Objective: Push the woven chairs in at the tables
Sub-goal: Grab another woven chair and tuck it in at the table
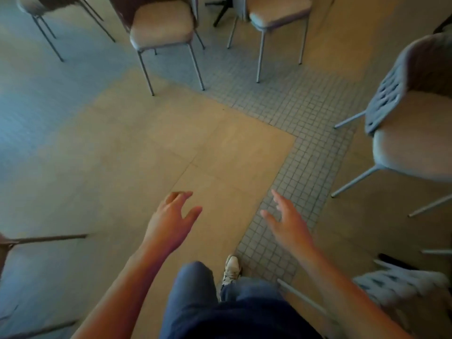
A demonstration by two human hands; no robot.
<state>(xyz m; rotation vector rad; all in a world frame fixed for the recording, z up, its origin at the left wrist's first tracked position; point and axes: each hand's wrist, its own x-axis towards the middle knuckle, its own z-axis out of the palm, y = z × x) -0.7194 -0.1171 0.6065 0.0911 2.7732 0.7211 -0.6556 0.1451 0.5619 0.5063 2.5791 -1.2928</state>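
Note:
My left hand (172, 220) and my right hand (287, 222) hang open over the floor in front of me, fingers spread, holding nothing. A woven chair (413, 133) with a grey woven back and pale cushion stands at the right, well beyond my right hand. Another woven chair back (401, 287) shows blurred at the lower right beside my right forearm. Far ahead stand a cushioned chair (161, 28) and a second one (278, 13), each on thin metal legs. A third chair (44, 6) is cut off at the top left.
A black table base (225, 8) shows between the far chairs. The floor mixes large beige slabs (146, 143) and small grey mosaic tiles (305, 143). A dark chair leg (49, 238) juts in from the left edge. My legs and one white shoe (231, 267) are below.

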